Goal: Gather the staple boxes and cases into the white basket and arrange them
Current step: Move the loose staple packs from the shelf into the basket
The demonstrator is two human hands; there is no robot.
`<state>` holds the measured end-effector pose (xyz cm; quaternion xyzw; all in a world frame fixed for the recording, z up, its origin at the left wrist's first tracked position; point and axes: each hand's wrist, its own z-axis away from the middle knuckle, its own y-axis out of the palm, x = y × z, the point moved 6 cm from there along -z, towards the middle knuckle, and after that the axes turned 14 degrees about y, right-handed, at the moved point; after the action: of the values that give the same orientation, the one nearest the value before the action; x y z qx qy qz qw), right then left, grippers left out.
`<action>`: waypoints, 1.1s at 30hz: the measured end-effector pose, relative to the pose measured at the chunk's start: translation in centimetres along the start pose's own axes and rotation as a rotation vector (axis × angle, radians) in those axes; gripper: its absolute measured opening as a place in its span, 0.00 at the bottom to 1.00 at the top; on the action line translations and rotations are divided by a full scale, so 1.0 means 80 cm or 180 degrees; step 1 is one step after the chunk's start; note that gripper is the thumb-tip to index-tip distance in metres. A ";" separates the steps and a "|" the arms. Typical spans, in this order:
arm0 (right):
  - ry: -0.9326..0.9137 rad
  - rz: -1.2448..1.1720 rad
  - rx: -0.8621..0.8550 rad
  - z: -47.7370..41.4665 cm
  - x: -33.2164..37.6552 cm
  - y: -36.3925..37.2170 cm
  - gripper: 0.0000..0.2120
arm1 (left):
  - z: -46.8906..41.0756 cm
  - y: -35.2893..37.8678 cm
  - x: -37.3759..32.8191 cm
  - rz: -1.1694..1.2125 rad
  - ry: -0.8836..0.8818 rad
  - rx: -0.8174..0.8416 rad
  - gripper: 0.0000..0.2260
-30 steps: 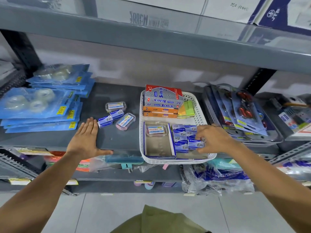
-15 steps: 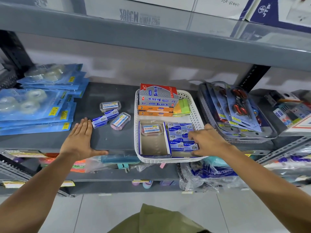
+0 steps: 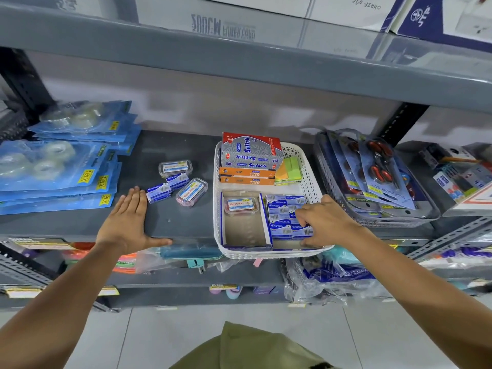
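The white basket [image 3: 310,166] sits mid-shelf. Inside it an open carton [image 3: 241,230] holds one clear staple case [image 3: 241,205], and beside that several small blue staple boxes [image 3: 282,209] lie in rows. My right hand [image 3: 323,222] rests on the nearest blue boxes, fingers curled over them, thumb at the basket's front rim. My left hand [image 3: 127,222] lies flat and open on the grey shelf [image 3: 159,147]. Just beyond its fingertips lie two blue staple boxes [image 3: 166,188] and two clear cases [image 3: 191,192], [image 3: 175,167].
Grey Softek boxes [image 3: 251,153], orange boxes [image 3: 246,175] and sticky notes [image 3: 290,169] fill the basket's back. Blue tape packs [image 3: 56,171] lie at the left, a grey tray of scissor sets [image 3: 372,182] at the right. Another shelf [image 3: 239,54] hangs overhead.
My right hand has slid left and down over the blue boxes in the basket. My left hand has stayed flat on the shelf.
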<state>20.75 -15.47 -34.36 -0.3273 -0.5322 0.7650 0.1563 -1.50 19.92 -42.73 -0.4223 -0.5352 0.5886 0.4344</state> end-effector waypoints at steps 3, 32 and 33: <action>-0.0095 -0.0117 0.0016 -0.004 0.006 -0.009 0.22 | 0.000 0.001 0.000 0.0015 0.0018 -0.0020 0.66; -0.0893 -0.0990 -0.0502 -0.182 0.284 -0.163 0.11 | -0.001 0.002 0.001 -0.0056 0.0040 -0.0122 0.67; -0.0890 -0.0955 -0.0436 -0.186 0.287 -0.157 0.12 | -0.002 0.002 0.002 -0.0056 0.0032 -0.0110 0.67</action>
<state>12.36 13.42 -33.81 -0.1450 -0.6422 0.7332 0.1705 -1.42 20.07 -42.93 -0.4280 -0.5469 0.5733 0.4348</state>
